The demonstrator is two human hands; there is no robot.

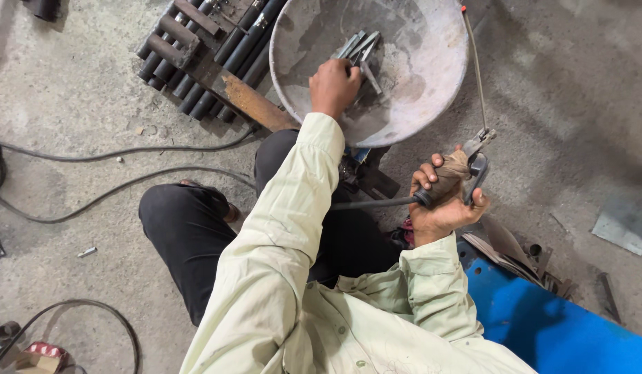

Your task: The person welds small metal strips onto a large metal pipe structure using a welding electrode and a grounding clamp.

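My left hand (333, 86) reaches into a wide, shallow metal pan (432, 76) and closes on several flat grey metal pieces (361, 50) lying in it. My right hand (445, 201) grips the handle of a welding electrode holder (466, 170). A long thin welding rod (475, 69) sticks up from the holder's jaw, past the pan's right rim. A black cable (369, 203) runs left from the holder across my lap. I squat on the concrete floor in dark trousers and a pale green shirt.
A stack of dark steel bars and tubes (203, 48) lies at the upper left of the pan. Black cables (92, 152) snake over the floor at left. A blue metal object (556, 325) sits at the lower right, with scrap pieces (529, 256) beside it.
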